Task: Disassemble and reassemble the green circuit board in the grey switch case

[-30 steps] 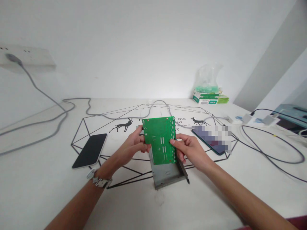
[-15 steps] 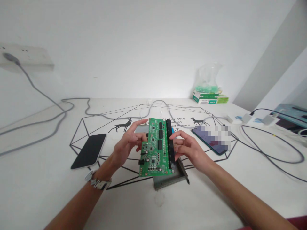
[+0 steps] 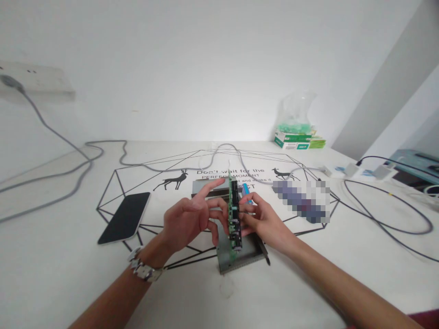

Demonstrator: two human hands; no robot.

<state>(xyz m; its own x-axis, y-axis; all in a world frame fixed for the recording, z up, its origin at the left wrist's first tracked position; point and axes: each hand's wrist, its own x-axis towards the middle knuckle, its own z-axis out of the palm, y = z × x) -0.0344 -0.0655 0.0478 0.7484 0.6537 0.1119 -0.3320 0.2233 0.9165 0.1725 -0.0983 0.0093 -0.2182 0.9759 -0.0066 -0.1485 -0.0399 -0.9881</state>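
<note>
A green circuit board (image 3: 234,214) with black connectors is upright between my hands, seen almost edge-on. On its right side, the fingers of my right hand (image 3: 262,219) are closed against the board. My left hand (image 3: 192,219) presses curled fingertips to the left side, while its index finger stretches forward. Beneath the board lies an open grey metal case (image 3: 252,256) on the table; the hands and board hide part of it. Just behind, another flat grey metal piece (image 3: 202,186) is partly covered by my left hand. A blue object (image 3: 247,193) sits beyond my right fingers.
A dark-screened phone (image 3: 125,217) lies on the white table (image 3: 185,297) at left. Another device (image 3: 302,201), blurred out, is at right. Grey cable (image 3: 154,170) runs along the back to a power strip (image 3: 334,172). Boxes (image 3: 293,139) with a clear bag stand against the wall.
The circuit board has turned from showing its broad face to almost edge-on. My left fingers have shifted onto its side, and the grey piece behind shows more.
</note>
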